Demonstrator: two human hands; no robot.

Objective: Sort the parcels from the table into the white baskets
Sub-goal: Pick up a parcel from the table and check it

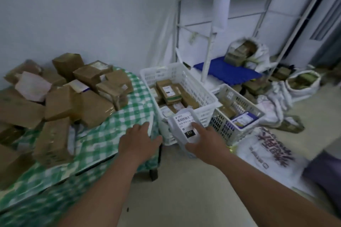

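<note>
step: placing one parcel, judged mid-transfer from surface to basket
right grip (206, 141): grasping white parcel (185, 129), thumb on the label face, fingers curled under its near end
parcel pos: tilted, label up, far end over the near rim of the near white basket (201, 88), not yet inside
left grip (139, 139): released, fingers straight, palm down at the corner of the surface (103, 140), just left of the right grip, holding nothing
baskets: near one just ahead of the right grip, already holds brown boxes; second white basket (238, 114) ahead and right of it, holds a blue-and-white packet
remaining: pile of brown parcels (73, 97) well left of both grips, so task looks far from done
next move needs: pick the basket by the label (reads 010), carry the parcel past the rim, then let go
risk: a release now could tip it off the rim onto the floor
</note>
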